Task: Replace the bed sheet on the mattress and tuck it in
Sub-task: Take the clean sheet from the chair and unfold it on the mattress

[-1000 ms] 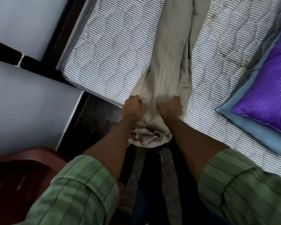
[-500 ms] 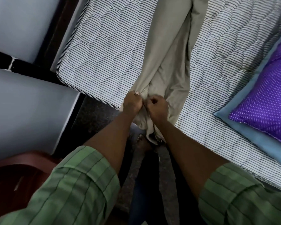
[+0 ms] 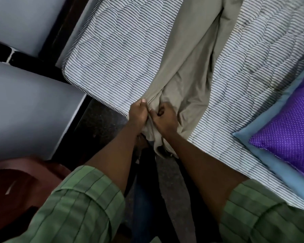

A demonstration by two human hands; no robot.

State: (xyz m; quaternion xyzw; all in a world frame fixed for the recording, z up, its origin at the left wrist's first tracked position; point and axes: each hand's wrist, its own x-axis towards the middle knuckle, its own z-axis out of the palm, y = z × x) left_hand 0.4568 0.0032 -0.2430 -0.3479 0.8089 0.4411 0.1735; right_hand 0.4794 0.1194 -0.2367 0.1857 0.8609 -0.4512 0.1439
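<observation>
While the person stands at the edge of the bed, both hands bunch the near end of a long, crumpled beige cotton bed sheet (image 3: 188, 71) that lies in a narrow strip across the bare, blue-and-white striped quilted mattress (image 3: 116, 55). The left hand (image 3: 138, 114) and the right hand (image 3: 164, 118) sit almost touching, each with fingers curled tight round a fistful of cloth at the mattress edge. Most of the mattress is uncovered on both sides. Because the sheet is gathered and folded on itself, pulling the wrong layer may tangle it further. A purple polka-dot pillow with a light blue border (image 3: 288, 127) rests on the right side and could snag the spreading cloth.
</observation>
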